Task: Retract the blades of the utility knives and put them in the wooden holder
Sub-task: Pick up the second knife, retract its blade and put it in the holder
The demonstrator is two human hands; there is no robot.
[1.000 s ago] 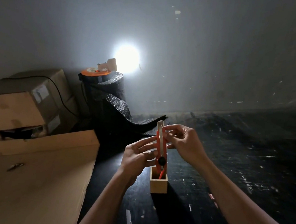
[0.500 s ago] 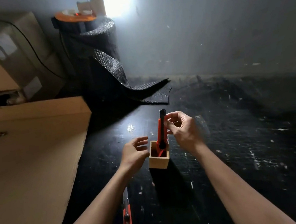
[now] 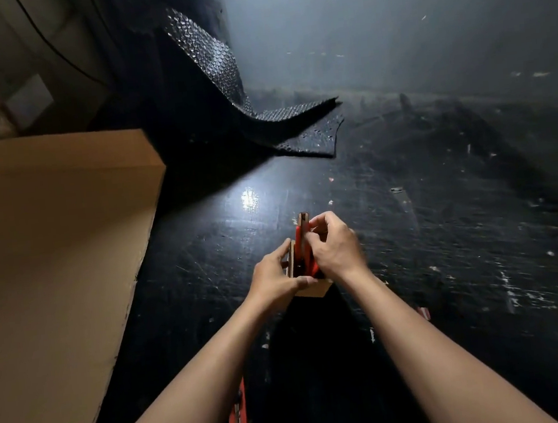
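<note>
A small wooden holder (image 3: 317, 289) stands on the black floor in the middle of the view. An orange utility knife (image 3: 302, 234) stands upright inside it, its dark tip sticking out above the rim with no blade showing. My left hand (image 3: 274, 279) grips the holder's left and near side. My right hand (image 3: 334, 246) pinches the upper part of the knife from the right. A second orange utility knife (image 3: 238, 422) lies on the floor near the bottom edge, partly hidden under my left forearm.
A large flat cardboard sheet (image 3: 47, 277) covers the left side. Behind it stand cardboard boxes (image 3: 16, 80). A roll of black bubble wrap (image 3: 214, 66) trails onto the floor at the back. The black floor (image 3: 461, 226) is scratched and flecked with white bits.
The blade has been retracted and the knife has gone down into the holder. My left hand has closed on the holder. The camera has tilted downward.
</note>
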